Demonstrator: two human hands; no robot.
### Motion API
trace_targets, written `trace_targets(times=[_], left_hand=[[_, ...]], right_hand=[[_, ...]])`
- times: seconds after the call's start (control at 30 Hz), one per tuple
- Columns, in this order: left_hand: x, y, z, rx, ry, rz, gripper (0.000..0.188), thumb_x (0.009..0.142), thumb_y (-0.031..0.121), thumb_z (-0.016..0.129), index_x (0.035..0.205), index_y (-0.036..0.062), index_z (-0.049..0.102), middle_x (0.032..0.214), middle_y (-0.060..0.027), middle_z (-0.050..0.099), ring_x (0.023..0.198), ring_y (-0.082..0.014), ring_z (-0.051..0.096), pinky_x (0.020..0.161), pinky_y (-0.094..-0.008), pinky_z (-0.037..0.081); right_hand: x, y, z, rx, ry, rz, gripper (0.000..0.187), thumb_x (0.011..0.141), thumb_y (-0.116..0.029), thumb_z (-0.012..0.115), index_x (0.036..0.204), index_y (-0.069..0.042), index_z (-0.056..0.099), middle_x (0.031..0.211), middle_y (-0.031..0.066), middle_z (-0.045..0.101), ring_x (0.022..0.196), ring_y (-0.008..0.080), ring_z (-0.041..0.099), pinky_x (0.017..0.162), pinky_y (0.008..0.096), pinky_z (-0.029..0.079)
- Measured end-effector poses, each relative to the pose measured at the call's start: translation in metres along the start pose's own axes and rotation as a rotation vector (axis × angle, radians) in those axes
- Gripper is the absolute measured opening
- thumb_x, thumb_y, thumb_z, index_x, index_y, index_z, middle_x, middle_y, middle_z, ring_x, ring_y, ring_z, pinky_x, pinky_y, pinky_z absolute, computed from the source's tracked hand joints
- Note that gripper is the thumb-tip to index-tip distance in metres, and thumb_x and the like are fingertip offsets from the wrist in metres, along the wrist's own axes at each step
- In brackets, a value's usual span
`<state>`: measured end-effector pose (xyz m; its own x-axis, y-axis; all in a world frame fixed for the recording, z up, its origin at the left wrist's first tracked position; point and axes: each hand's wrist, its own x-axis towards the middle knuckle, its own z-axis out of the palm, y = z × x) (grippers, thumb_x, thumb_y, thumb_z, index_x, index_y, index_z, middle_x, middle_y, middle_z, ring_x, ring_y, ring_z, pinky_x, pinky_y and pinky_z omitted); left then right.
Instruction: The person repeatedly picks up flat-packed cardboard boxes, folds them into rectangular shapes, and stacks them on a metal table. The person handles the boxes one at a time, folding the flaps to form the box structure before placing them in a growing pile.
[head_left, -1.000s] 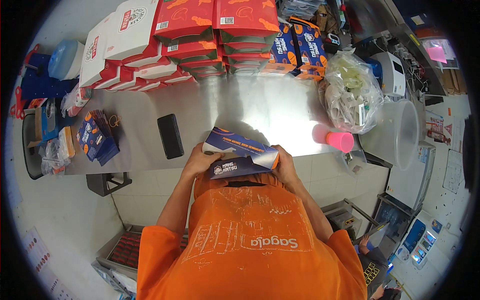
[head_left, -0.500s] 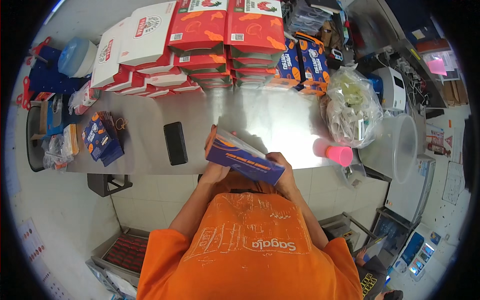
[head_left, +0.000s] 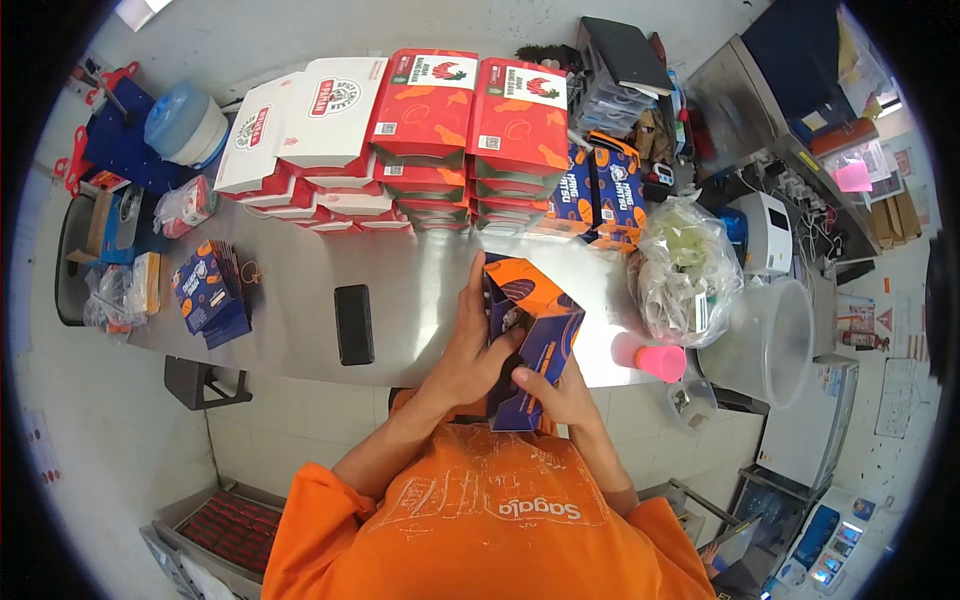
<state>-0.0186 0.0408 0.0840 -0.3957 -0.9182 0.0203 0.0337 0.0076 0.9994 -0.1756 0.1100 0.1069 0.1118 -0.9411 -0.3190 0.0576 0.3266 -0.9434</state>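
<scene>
A purple and orange cardboard box [head_left: 549,343] is held between both hands over the table's front edge, close to my orange shirt. It stands out opened up, with its dark hollow inside showing. My left hand [head_left: 468,352] grips its left side, fingers stretched along the wall and thumb at the opening. Around the lower right part my right hand [head_left: 562,396] is closed, its thumb over the near edge. Left of the hands a black phone [head_left: 354,325] lies on the metal table. Farther left rests a pile of flat purple cartons [head_left: 211,293].
Stacks of red and white boxes [head_left: 335,115] line the back, beside upright purple boxes [head_left: 615,190]. To the right are a clear plastic bag [head_left: 688,270], a pink cup [head_left: 661,363] and a transparent tub [head_left: 770,345]. A dark stool [head_left: 205,383] stands under the left front edge.
The box has turned from lying sideways to its opening showing, and now appears opened out. My left hand has moved up along its left side; the right is lower. The view has shifted.
</scene>
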Motion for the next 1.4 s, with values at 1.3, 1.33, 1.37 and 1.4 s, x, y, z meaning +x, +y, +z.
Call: trace_targets(times=[1.3,1.33,1.37,1.4], left_hand=[[0.007,0.013,-0.021,0.210,0.144,-0.390,0.049,0.088,0.018,0.067,0.120,-0.0006,0.035,0.111,-0.0262,0.059,0.095,-0.0375,0.065,0.084,-0.0425,0.051],[0.007,0.012,-0.020,0.180,0.154,-0.400,0.049,0.086,0.016,0.066,0.120,-0.0008,0.035,0.112,-0.0263,0.058,0.094,-0.0375,0.065,0.084,-0.0424,0.051],[0.006,0.013,-0.020,0.158,0.129,-0.361,0.050,0.085,0.016,0.067,0.120,-0.0013,0.036,0.113,-0.0260,0.058,0.097,-0.0376,0.064,0.087,-0.0423,0.051],[0.005,0.018,-0.021,0.136,0.105,-0.322,0.051,0.084,0.015,0.068,0.121,-0.0017,0.036,0.114,-0.0258,0.058,0.100,-0.0376,0.063,0.089,-0.0422,0.050]], right_hand=[[-0.010,0.025,0.013,-0.231,-0.222,0.183,0.079,0.083,-0.041,0.075,0.140,0.001,0.039,0.121,0.0167,0.060,0.111,0.0279,0.059,0.099,0.0391,0.044],[-0.011,0.023,0.013,-0.231,-0.218,0.181,0.079,0.083,-0.041,0.075,0.140,0.001,0.039,0.120,0.0157,0.061,0.111,0.0274,0.059,0.099,0.0393,0.043],[-0.011,0.021,0.012,-0.232,-0.214,0.179,0.079,0.083,-0.040,0.075,0.139,0.001,0.040,0.118,0.0147,0.062,0.111,0.0268,0.059,0.099,0.0394,0.043],[-0.008,0.025,0.011,-0.214,-0.181,0.191,0.076,0.082,-0.039,0.076,0.138,0.000,0.041,0.117,0.0134,0.063,0.111,0.0261,0.060,0.099,0.0393,0.043]])
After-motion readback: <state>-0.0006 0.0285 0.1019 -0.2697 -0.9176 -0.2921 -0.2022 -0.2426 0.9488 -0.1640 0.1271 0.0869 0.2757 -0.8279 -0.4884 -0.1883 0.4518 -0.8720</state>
